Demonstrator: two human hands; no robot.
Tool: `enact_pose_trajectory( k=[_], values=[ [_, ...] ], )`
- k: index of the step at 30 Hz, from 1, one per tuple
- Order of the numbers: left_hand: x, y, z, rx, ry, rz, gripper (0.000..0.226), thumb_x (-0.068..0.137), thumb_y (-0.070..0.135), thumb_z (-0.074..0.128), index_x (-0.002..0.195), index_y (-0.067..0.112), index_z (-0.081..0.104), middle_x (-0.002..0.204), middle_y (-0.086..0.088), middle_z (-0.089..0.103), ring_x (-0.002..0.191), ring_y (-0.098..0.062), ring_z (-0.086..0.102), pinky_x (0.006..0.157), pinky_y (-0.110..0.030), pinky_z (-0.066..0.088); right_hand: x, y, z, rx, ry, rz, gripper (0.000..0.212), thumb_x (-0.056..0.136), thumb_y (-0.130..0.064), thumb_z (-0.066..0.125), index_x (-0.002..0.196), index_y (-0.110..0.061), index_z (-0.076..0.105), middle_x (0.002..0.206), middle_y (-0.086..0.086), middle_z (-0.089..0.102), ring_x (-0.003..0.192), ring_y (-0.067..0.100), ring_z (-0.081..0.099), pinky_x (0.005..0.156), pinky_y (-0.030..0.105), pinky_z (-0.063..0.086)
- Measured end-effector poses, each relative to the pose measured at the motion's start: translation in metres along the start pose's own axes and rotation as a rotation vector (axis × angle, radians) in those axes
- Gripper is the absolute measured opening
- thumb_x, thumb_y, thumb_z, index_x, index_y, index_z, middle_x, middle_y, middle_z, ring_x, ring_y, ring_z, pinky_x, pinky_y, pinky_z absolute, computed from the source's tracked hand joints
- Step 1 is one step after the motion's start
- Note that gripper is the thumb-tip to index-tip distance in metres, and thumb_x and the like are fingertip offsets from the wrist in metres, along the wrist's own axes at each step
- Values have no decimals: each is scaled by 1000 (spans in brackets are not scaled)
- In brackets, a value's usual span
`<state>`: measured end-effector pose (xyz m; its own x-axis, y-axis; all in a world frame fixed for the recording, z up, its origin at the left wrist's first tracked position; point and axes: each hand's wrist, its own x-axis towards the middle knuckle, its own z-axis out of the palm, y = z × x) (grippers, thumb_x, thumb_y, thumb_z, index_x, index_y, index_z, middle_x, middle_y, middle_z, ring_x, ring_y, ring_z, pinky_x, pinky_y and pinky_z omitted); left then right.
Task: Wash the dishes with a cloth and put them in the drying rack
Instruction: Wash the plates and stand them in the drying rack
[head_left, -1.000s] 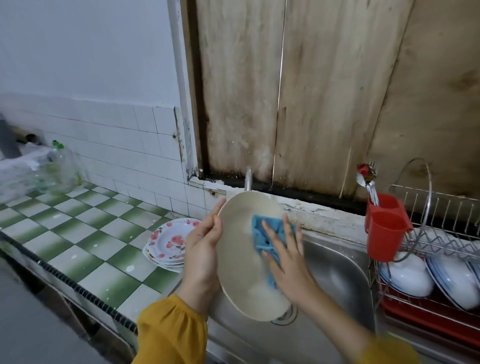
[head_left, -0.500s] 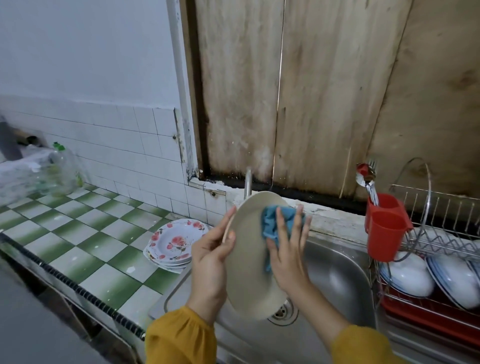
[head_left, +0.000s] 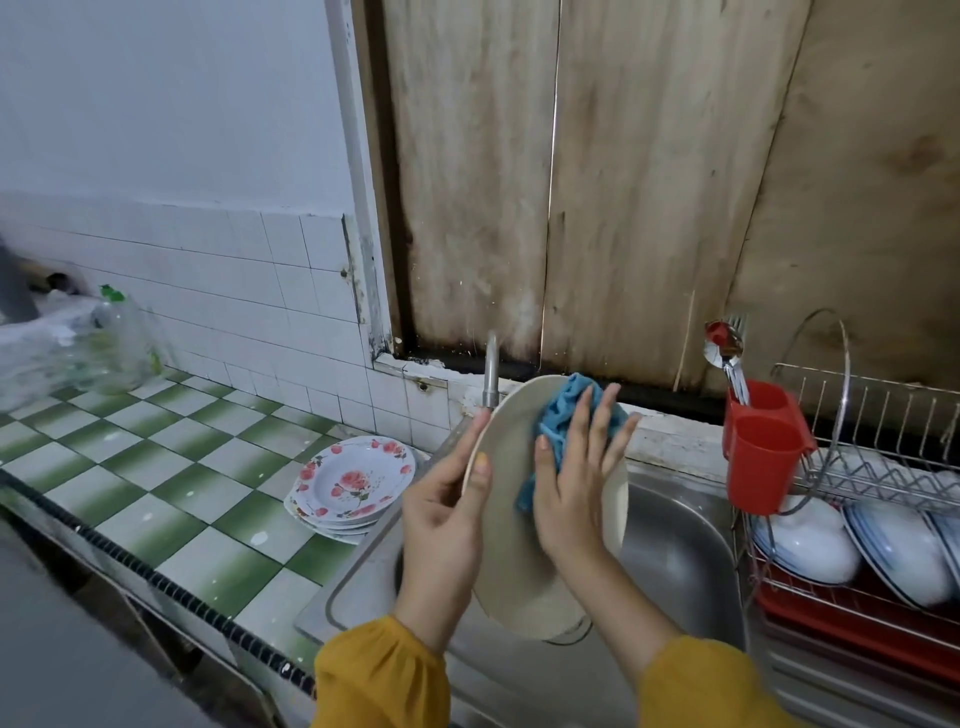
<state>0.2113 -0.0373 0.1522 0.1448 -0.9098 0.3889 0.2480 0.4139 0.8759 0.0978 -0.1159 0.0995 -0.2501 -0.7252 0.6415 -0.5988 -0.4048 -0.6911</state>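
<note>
The left hand gripped the left rim of the cream plate, thumb curled over its front, holding it nearly on edge above the sink. The right hand pressed the blue cloth flat against the plate's upper face, fingers straight and spread. A stack of floral plates lay left of the left hand. The drying rack stood right of the right hand.

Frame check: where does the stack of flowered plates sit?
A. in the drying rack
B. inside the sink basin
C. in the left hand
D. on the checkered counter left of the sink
D: the flowered plates lie stacked on the checkered counter just left of the sink; the left hand grips a plain beige plate instead.
</note>
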Motion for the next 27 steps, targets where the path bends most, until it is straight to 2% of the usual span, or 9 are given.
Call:
enact_pose_trajectory(
  k=[3, 6, 9, 13, 15, 17, 20, 24, 27],
  values=[
    [5, 7, -1, 32, 37, 61, 30, 87, 23, 60, 115, 31, 68, 112, 16, 70, 115, -5, 62, 91, -16, 49, -29, -11, 2, 87, -253, -364, 65, 102, -40, 37, 156, -17, 11, 164, -4, -2, 149, 30, -14, 121, 35, -5],
    [18, 13, -18, 5, 138, 34, 30, 82, 27, 60, 109, 31, 70, 115, 10, 71, 118, -11, 61, 98, -27, 49, -43, 18, -7, -127, -481, -627, 68, 95, -35, 46, 155, -33, 14, 164, -11, 6, 151, 28, -3, 121, 48, 9],
    [18, 15, -28, -58, 188, -1, 28, 82, 25, 59, 107, 30, 70, 114, 3, 71, 105, -14, 65, 90, -28, 54, -22, 44, -15, -275, -367, -407, 59, 97, -43, 35, 153, -37, 17, 162, -19, -5, 150, 19, -10, 117, 62, 14],
    [4, 11, -14, -28, 126, 6, 37, 89, 15, 55, 125, 17, 59, 95, 14, 74, 86, 6, 67, 70, -8, 50, -4, 16, -12, -141, -161, -231, 58, 99, -40, 36, 153, -27, 18, 162, -18, -7, 148, 22, -20, 122, 41, -4],
    [1, 10, -7, -10, 93, 13, 41, 83, 21, 57, 124, 18, 61, 94, 18, 74, 91, 2, 68, 76, -13, 52, -15, -14, -6, 18, -186, -313, 61, 101, -38, 38, 155, -26, 12, 163, -16, -5, 149, 26, -18, 121, 35, -9],
    [4, 14, -11, 14, 117, 42, 36, 80, 25, 58, 115, 23, 66, 100, 17, 73, 101, -2, 66, 84, -16, 51, -39, -26, -5, 106, -368, -520, 57, 103, -36, 35, 155, -23, 17, 164, -11, 2, 150, 32, -11, 122, 39, -4],
    [11, 25, -26, -32, 150, 28, 33, 81, 27, 57, 113, 24, 66, 103, 20, 72, 107, -7, 64, 94, -27, 51, -48, 9, -18, -50, -503, -750, 49, 101, -39, 38, 147, -22, 36, 162, -12, 14, 151, 29, 4, 122, 43, 2],
    [6, 26, -31, -95, 127, -3, 35, 80, 24, 56, 115, 22, 64, 99, 19, 73, 91, -3, 68, 80, -24, 57, -11, 42, -28, -274, -219, -469, 58, 93, -36, 43, 149, -38, 27, 163, -15, 3, 151, 26, -4, 117, 60, 6],
    [-2, 21, -16, -55, 67, -5, 33, 80, 25, 57, 112, 24, 66, 100, 19, 73, 94, -2, 68, 77, -20, 55, 3, 3, -21, -162, -43, -250, 63, 98, -41, 34, 153, -42, 4, 162, -14, -12, 148, 28, -21, 119, 45, -10]
  ],
)
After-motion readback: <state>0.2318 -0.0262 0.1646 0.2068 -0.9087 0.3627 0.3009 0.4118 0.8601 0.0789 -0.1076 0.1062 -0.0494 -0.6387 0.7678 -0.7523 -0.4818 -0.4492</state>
